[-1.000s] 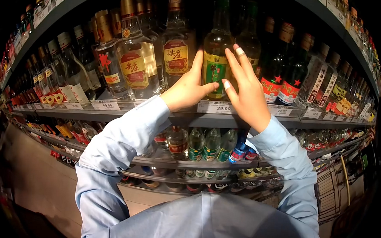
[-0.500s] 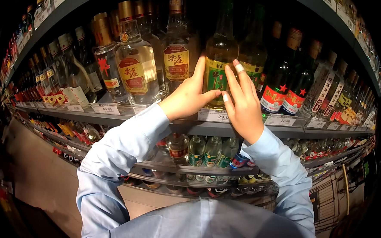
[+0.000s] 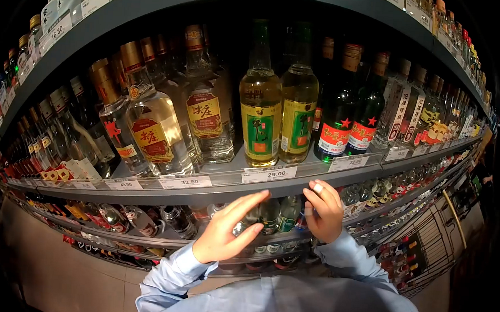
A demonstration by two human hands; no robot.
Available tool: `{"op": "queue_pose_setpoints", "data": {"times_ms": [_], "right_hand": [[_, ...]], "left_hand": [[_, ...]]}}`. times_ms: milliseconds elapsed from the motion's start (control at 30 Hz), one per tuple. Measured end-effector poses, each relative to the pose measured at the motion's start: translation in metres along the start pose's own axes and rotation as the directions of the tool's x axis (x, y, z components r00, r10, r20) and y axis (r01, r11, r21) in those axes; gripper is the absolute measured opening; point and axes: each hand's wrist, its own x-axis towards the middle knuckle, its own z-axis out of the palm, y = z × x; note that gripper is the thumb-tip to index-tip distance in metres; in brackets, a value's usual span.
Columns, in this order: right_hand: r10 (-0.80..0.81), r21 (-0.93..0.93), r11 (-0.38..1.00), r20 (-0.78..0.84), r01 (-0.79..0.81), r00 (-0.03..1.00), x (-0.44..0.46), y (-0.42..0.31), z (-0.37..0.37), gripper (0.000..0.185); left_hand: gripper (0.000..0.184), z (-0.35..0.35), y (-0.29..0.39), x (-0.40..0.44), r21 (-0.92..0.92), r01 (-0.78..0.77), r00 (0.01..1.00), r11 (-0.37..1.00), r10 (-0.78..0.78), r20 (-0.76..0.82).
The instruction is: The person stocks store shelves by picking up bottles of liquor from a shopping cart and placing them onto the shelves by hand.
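My left hand [image 3: 230,225] is in front of the shelf edge, fingers stretched and thumb apart, holding nothing. To its right my right hand [image 3: 323,212] is raised with loosely bent fingers and pale wraps on some fingertips; nothing is in it either. Above both hands, a liquor bottle with a yellow-and-green label [image 3: 260,128] stands upright at the shelf front. A matching bottle [image 3: 298,122] is close beside it on the right. Below them, a price tag reading 29.00 [image 3: 269,174] is fixed on the shelf edge [image 3: 225,195], just above my fingertips.
Clear bottles with red-and-gold labels [image 3: 153,139] stand left of the pair. Dark green bottles with red-and-white labels [image 3: 335,139] are to the right. Lower shelves hold more bottles. A wire shopping cart [image 3: 426,250] with goods is at the lower right.
Both hands have let go of the yellow-and-green bottle and drawn back down below the shelf edge. That bottle now stands level with its match. The view has shifted.
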Motion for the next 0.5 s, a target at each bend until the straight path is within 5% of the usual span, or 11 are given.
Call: {"op": "queue_pose_setpoints", "data": {"times_ms": [100,267,333,433,500], "right_hand": [[0.261,-0.060,0.963,-0.037,-0.262,0.965,-0.072,0.009,0.000,0.025],[0.560,-0.301,0.780,-0.058,-0.549,0.826,-0.176,0.003,-0.050,0.020],[0.665,-0.370,0.680,-0.054,-0.633,0.745,-0.208,-0.005,-0.071,0.020],[0.836,-0.486,0.488,0.023,-0.725,0.548,-0.279,-0.012,-0.098,0.025],[0.973,-0.695,0.224,0.113,-0.683,0.203,-0.323,-0.030,-0.117,0.034]], "left_hand": [[0.026,0.053,-0.052,-0.041,-0.319,0.195,0.959,0.927,-0.112,0.259],[0.023,0.135,-0.095,-0.085,-0.426,0.548,0.780,0.720,-0.257,0.570],[0.022,0.172,-0.110,-0.098,-0.501,0.559,0.771,0.660,-0.193,0.606],[0.021,0.230,-0.118,-0.113,-0.510,0.579,0.728,0.636,-0.121,0.675],[0.021,0.261,-0.116,-0.121,-0.466,0.567,0.665,0.679,-0.045,0.745]]}}
